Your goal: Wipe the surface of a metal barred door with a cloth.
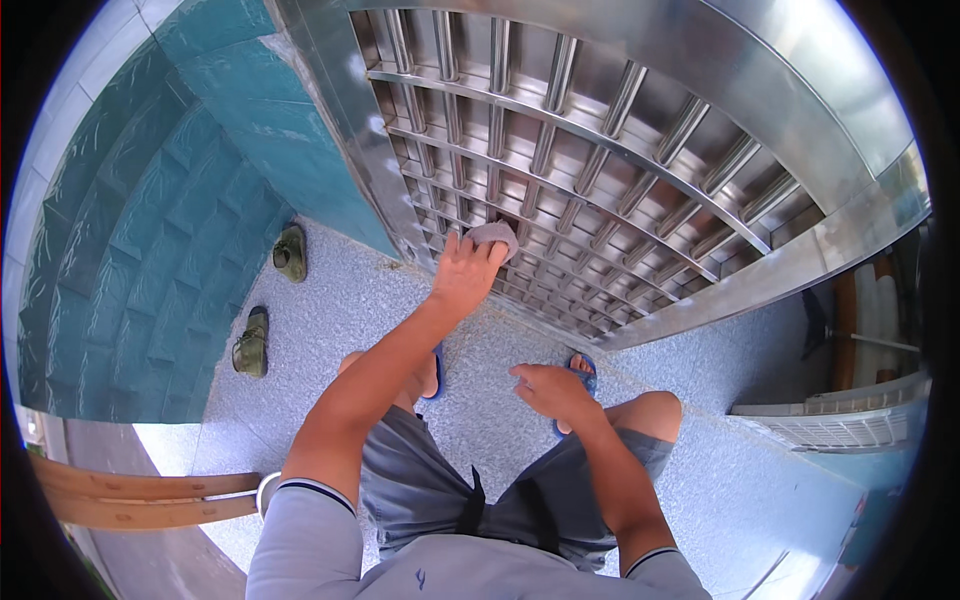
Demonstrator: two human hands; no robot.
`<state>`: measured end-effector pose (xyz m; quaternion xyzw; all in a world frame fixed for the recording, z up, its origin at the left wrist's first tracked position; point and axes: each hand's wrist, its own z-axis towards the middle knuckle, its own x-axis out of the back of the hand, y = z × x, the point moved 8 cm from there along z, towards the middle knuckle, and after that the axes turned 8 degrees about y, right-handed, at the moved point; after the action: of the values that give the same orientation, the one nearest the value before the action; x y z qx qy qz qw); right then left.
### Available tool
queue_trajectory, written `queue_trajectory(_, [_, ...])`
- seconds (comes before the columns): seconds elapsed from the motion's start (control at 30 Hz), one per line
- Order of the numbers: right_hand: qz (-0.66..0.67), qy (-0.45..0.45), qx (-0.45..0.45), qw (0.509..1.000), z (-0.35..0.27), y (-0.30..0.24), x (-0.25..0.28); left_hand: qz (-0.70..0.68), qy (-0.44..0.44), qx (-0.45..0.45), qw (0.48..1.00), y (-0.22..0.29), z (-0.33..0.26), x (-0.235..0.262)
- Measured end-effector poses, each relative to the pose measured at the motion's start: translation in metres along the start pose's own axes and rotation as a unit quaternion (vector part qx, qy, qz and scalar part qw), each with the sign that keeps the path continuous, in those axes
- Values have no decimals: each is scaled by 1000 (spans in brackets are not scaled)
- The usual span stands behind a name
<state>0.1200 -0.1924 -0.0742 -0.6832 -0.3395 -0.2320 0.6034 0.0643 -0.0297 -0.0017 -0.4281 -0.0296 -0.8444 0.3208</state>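
My left hand (468, 268) is closed on a greyish-pink cloth (494, 240), its arm stretched forward. The cloth presses against the lower bars of a shiny metal lattice door (560, 130), and the hand hides part of it. Over by my right knee, my right hand (552, 390) hangs above the floor with loosely bent fingers. Nothing shows in it, and its thumb and forefinger look slightly apart.
Speckled grey floor (480, 400) lies under my blue slippers (437, 372). Two green shoes (290, 253) stand along the teal tiled wall (130, 260) at left. A wooden bench or stool (150, 500) is at lower left, and a white slatted rack (850, 425) stands at right.
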Motion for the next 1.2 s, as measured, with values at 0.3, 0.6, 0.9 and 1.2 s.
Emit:
queue_trajectory(0.3, [-10,-9,-3,1000,1,0,1,-84,-148,232,958,13,-2,-34])
queue_trajectory(0.6, [-12,-36,-5,999,4,-4,-8,-685,-48,574,447,-3,-24,-64])
queue_trajectory(0.9, [-10,-35,-4,999,9,-8,-11,-812,107,574,-19,15,-11,-56])
queue_trajectory(1.2, [-9,-12,0,1000,4,2,-6,-229,-44,251,939,-2,17,6])
